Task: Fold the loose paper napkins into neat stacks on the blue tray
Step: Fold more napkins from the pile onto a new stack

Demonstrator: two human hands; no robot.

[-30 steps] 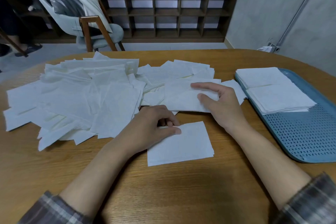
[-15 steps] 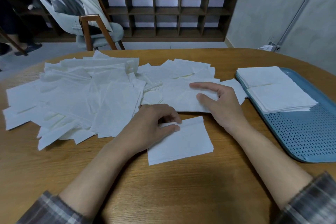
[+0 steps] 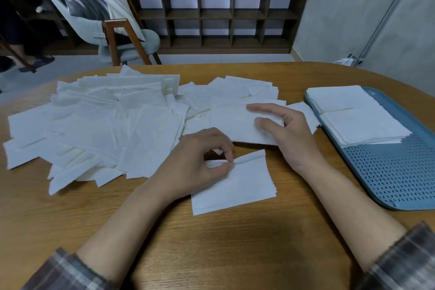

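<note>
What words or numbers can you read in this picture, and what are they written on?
None: no word, number or sign shows anywhere.
The folded napkin pinched by the left hand, the loose napkins and the stacks are plain white.
The blue tray bears only holes.

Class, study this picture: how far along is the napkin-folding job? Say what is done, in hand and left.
Done: two folded stacks sit on the blue tray. In hand: the left hand pinches the far edge of one napkin; the right hand rests on the loose pile. Left: that big pile, most of the job.
</note>
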